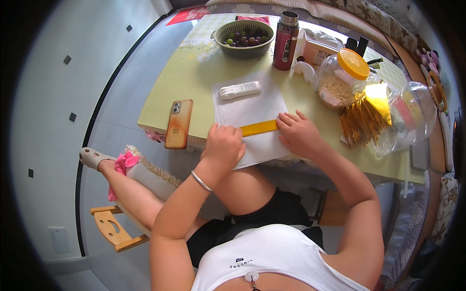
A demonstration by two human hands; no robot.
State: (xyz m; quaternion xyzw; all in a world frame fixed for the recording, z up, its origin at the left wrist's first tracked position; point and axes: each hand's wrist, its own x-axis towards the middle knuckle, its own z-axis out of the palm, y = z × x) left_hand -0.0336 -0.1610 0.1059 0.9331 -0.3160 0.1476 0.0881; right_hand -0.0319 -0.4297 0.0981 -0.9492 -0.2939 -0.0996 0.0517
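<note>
Left hand curled and right hand flat, pressing a flat yellow ruler across a white paper sheet on the pale yellow worktop. White rectangular remote farther up the sheet; orange-cased phone lying left.

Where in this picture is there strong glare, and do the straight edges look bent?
In the head view, sunlight glares hardest on the clear plastic bag and glass jar at the right; the table edge and floor lines curve toward the dark round rim; the left hand, right hand and yellow ruler look sharp.
</note>
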